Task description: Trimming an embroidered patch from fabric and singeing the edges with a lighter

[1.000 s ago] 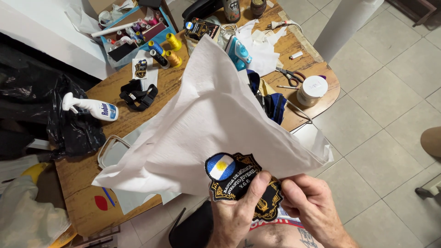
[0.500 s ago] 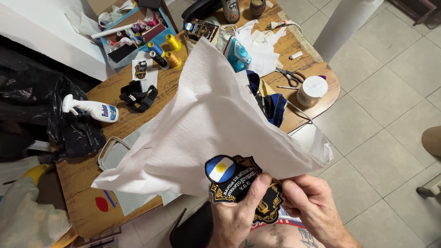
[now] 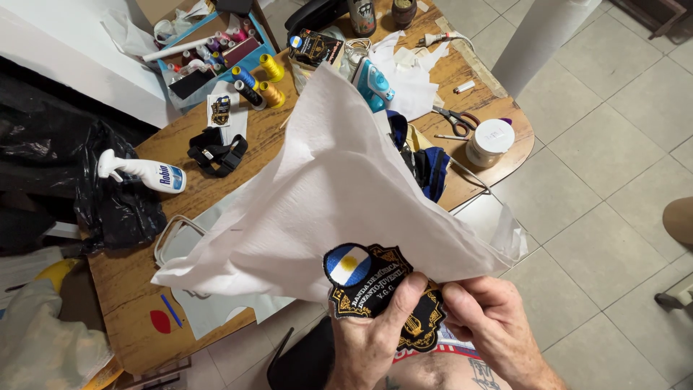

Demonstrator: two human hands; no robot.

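Note:
I hold a black embroidered patch with gold trim and a light-blue and white round flag, attached at the near edge of a large white backing sheet. My left hand pinches the patch from below, thumb on its face. My right hand grips the patch's right edge and the sheet beside it. The sheet rises away from me like a tent over the wooden table.
On the table lie a white spray bottle, a black strap, thread spools, a teal iron, scissors, a white jar and dark blue cloth. Black plastic bags sit left; tiled floor right.
The white sheet has lifted and shifted a little; both hands keep the same hold on the patch.

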